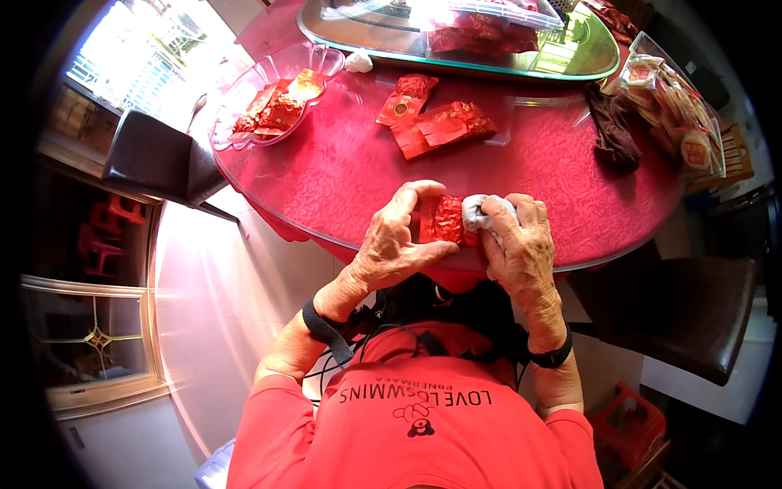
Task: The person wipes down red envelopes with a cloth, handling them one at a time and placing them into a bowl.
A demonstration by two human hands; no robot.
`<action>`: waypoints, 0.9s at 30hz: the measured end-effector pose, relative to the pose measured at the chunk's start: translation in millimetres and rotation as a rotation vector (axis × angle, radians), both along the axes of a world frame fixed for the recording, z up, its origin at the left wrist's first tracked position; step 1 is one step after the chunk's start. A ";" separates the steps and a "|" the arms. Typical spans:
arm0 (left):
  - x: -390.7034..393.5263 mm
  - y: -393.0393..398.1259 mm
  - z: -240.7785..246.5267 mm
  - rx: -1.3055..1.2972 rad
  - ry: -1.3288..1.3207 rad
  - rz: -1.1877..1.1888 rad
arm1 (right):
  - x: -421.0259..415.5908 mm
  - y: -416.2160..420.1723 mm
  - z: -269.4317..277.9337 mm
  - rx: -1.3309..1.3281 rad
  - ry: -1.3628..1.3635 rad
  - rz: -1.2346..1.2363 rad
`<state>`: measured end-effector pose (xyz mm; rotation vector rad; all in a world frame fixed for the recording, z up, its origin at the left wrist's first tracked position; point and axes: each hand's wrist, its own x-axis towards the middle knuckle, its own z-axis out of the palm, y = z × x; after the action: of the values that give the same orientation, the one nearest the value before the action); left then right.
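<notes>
My left hand [400, 235] spans a red foil packet [447, 220] at the near edge of the table, fingers at its far side and thumb at its near side. Bunched in my right hand [518, 244] is a pale grey cloth [479, 213], pressed against the packet's right end. That end is partly hidden by the cloth and fingers. Farther back lie two more red packets, one with a round emblem [403, 101] and one slanting to the right [443, 127]; they touch or overlap.
A scalloped clear pink bowl [217, 131] holds several red packets at the left. A crumpled white wad [358, 61] lies by the glass turntable [458, 67]. Right of it are a dark brown cloth [613, 131] and a clear container [721, 131] of wrapped items. Dark chairs [149, 153] flank the table [317, 183].
</notes>
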<state>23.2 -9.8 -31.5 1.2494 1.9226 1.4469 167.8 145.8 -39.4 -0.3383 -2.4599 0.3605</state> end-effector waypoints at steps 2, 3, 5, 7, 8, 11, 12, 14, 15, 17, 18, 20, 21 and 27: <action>3.6 2.2 -4.7 0.096 -0.163 0.036 | -0.9 -3.5 -2.4 -0.013 0.055 -0.016; 5.5 5.2 -3.8 0.133 -0.217 0.055 | -1.5 -5.6 -3.7 -0.013 0.085 -0.031; 12.0 14.9 -1.3 0.208 -0.324 0.092 | -2.0 -8.7 -5.9 -0.014 0.146 -0.063; 19.9 21.8 0.9 0.277 -0.588 0.025 | -1.2 -11.7 -6.6 0.000 0.155 -0.037; 19.6 23.5 -2.4 0.249 -0.616 0.026 | 0.2 -14.2 -4.5 -0.005 0.151 -0.015; 21.8 30.1 -5.1 0.257 -0.587 0.035 | 4.5 -15.0 -3.5 -0.055 0.165 0.074; 21.0 31.5 -4.0 0.267 -0.608 0.028 | 9.2 -13.2 -0.2 -0.116 0.150 0.113; 21.4 32.9 0.0 0.291 -0.651 0.036 | 15.4 -4.4 -2.3 -0.353 0.244 0.186; 22.7 33.8 3.9 0.306 -0.673 0.046 | 19.7 -4.5 7.5 -0.645 0.272 0.099; 23.7 33.9 5.7 0.309 -0.692 0.054 | 21.6 -6.2 22.7 -0.907 0.383 -0.005; 25.2 34.7 5.4 0.295 -0.688 0.051 | 19.9 -7.1 27.3 -0.878 0.421 -0.015; 27.1 35.0 4.9 0.226 -0.692 -0.001 | 12.1 -7.0 31.7 -0.511 0.410 0.023; 27.1 34.5 5.0 0.172 -0.698 -0.048 | 7.9 -8.9 32.0 -0.173 0.354 0.069; 31.0 31.8 -1.2 0.172 -0.642 -0.134 | -2.3 -18.0 35.7 0.015 0.113 -0.052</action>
<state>54.2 22.0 -32.7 0.8133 1.2876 1.7021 165.5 127.8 -3.7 -0.3644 -2.3382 0.3297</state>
